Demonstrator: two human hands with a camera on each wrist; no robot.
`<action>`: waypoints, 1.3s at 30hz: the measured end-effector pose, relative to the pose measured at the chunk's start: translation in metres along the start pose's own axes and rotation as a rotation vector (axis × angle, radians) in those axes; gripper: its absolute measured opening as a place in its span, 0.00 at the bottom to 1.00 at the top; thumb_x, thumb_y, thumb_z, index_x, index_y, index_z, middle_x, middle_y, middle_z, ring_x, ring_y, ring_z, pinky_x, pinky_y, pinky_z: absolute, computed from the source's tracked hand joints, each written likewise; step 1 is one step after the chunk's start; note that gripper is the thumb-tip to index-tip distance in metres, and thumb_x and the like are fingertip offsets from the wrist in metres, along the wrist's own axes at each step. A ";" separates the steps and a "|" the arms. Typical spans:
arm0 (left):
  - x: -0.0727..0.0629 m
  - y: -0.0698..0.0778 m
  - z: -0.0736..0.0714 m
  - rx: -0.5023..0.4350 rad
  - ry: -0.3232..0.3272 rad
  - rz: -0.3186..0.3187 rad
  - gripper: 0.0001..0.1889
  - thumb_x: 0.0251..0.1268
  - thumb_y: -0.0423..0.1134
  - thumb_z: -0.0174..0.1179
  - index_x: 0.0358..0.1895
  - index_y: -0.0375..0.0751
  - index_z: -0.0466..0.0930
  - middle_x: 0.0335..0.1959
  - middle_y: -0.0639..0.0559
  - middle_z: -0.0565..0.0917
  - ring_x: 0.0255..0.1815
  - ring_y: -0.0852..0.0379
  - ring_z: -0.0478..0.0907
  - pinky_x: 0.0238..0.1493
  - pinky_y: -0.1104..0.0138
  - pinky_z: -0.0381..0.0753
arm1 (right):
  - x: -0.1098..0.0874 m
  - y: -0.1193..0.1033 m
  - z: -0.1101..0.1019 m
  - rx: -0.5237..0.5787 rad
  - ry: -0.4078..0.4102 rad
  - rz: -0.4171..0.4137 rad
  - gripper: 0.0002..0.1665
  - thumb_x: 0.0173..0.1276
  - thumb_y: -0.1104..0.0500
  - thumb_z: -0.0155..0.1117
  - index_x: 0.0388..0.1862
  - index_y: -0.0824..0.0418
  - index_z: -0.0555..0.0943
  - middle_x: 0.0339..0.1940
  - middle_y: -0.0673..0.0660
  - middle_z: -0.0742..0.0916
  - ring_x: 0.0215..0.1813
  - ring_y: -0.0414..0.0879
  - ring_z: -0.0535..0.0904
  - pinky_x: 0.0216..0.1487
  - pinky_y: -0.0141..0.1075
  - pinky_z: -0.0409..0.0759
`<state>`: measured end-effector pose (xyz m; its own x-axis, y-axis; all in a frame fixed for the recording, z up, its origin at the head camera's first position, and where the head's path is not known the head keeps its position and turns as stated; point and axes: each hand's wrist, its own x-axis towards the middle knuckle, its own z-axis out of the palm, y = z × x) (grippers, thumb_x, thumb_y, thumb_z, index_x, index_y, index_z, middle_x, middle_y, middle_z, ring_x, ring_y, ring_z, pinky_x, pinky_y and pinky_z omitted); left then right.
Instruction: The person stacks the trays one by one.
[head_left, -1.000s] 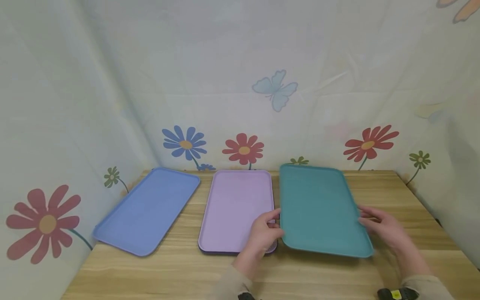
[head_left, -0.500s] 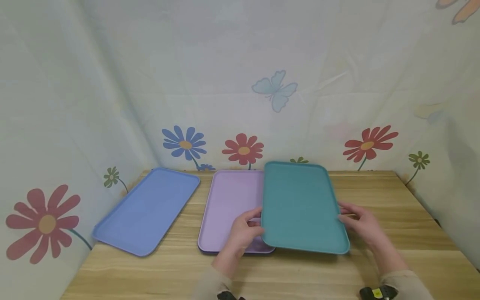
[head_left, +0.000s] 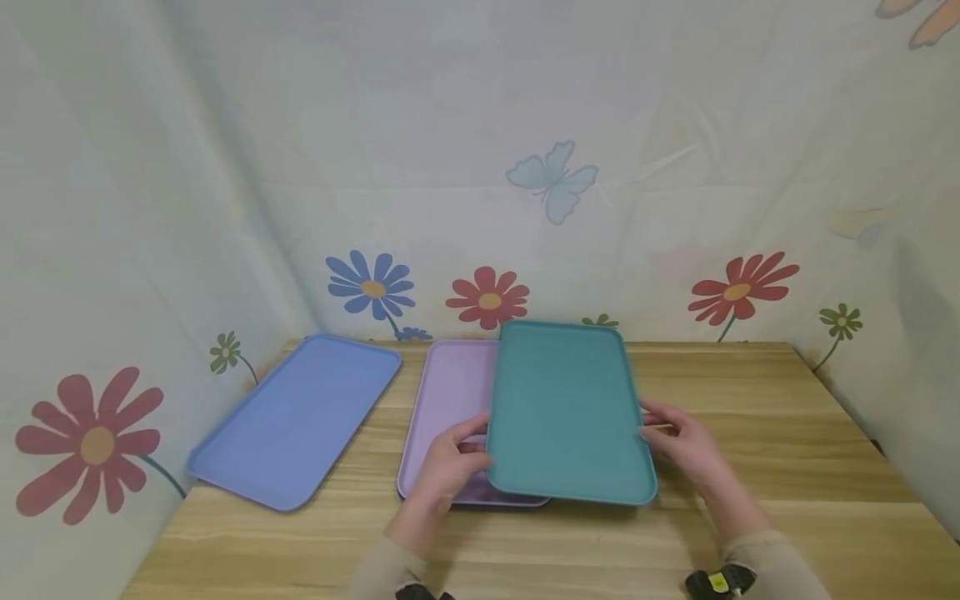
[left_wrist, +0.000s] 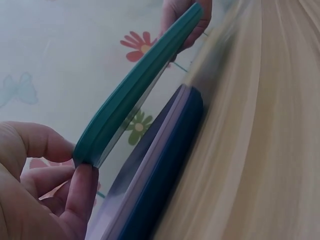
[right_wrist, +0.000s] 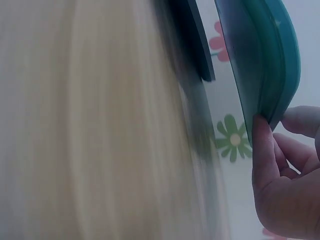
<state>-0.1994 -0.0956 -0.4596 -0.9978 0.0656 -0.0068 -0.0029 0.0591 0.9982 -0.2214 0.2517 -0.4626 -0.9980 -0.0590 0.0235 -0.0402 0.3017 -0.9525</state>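
Both hands hold a teal tray (head_left: 570, 412) by its long sides, raised over the table. The left hand (head_left: 448, 460) pinches the left edge between thumb and fingers; the right hand (head_left: 684, 442) pinches the right edge the same way. Below lies a lilac tray (head_left: 453, 387), its right part hidden under the teal one. In the left wrist view the lilac tray (left_wrist: 167, 127) rests on a dark blue tray (left_wrist: 162, 165), and a gap shows between this stack and the teal tray (left_wrist: 132, 87). The right wrist view shows fingers (right_wrist: 263, 150) under the teal rim.
A periwinkle-blue tray (head_left: 296, 421) lies at an angle on the left of the wooden table (head_left: 780, 450). Behind the table and along its sides hangs a pale cloth (head_left: 420, 150) printed with flowers and butterflies.
The teal tray has moved left in both hands, from beside the lilac tray to above its right part. The lilac and periwinkle-blue trays have stayed in place.
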 end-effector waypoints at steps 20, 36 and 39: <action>-0.004 -0.006 -0.053 0.045 0.052 -0.032 0.33 0.45 0.18 0.61 0.63 0.31 0.77 0.54 0.39 0.81 0.41 0.52 0.78 0.38 0.67 0.81 | 0.013 -0.018 0.051 0.024 0.016 -0.002 0.30 0.68 0.67 0.65 0.68 0.73 0.71 0.52 0.69 0.81 0.42 0.44 0.79 0.40 0.30 0.80; -0.007 -0.011 -0.089 0.054 0.049 -0.059 0.34 0.47 0.19 0.61 0.66 0.31 0.73 0.58 0.37 0.78 0.45 0.52 0.77 0.38 0.68 0.80 | 0.016 -0.025 0.085 0.033 0.022 -0.033 0.28 0.65 0.70 0.65 0.64 0.75 0.73 0.48 0.68 0.83 0.43 0.50 0.81 0.40 0.29 0.79; -0.007 -0.013 -0.095 0.055 0.039 -0.059 0.34 0.48 0.19 0.60 0.66 0.29 0.72 0.59 0.36 0.77 0.44 0.54 0.77 0.39 0.69 0.80 | 0.017 -0.025 0.090 0.042 0.014 -0.045 0.28 0.65 0.70 0.65 0.64 0.76 0.73 0.47 0.69 0.83 0.44 0.52 0.82 0.40 0.28 0.79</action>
<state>-0.1990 -0.1918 -0.4668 -0.9979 0.0218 -0.0618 -0.0589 0.1160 0.9915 -0.2324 0.1575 -0.4654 -0.9959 -0.0576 0.0703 -0.0829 0.2591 -0.9623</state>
